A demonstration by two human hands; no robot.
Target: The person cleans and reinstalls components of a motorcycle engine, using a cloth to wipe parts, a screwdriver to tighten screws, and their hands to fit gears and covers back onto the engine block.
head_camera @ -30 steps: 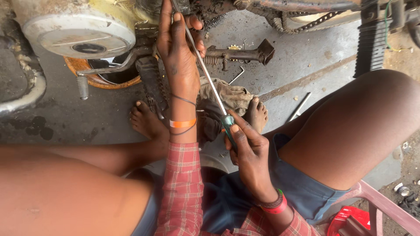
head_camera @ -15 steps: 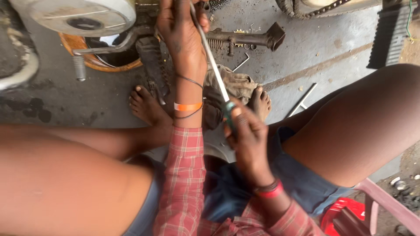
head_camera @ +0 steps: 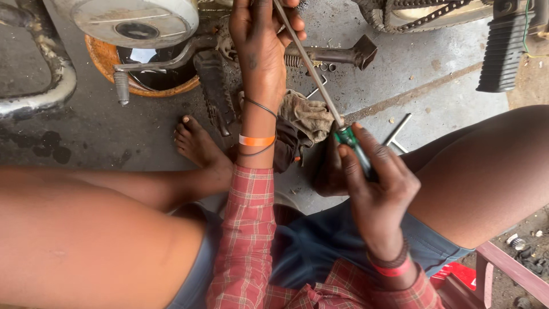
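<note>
My right hand [head_camera: 374, 186] grips the green handle of a long screwdriver [head_camera: 311, 66], whose metal shaft slants up and left toward the underside of a motorcycle. My left hand [head_camera: 260, 43] reaches up to the top edge, fingers curled around the shaft near its tip. An orange band sits on my left wrist, a red one on my right. The screwdriver tip is hidden by my fingers and the frame edge.
A silver engine cover [head_camera: 134, 20] hangs above an orange oil pan [head_camera: 106, 57] of dark liquid. A footpeg bar [head_camera: 343, 55], a dirty rag [head_camera: 309, 117], a T-shaped wrench [head_camera: 397, 133], a chain [head_camera: 412, 14] and a rubber footrest [head_camera: 503, 51] lie around. My bare feet rest on concrete.
The view has shifted, so the motorcycle parts sit higher in frame. Both hands stay on the screwdriver; my right hand has slid slightly right and lower with the handle.
</note>
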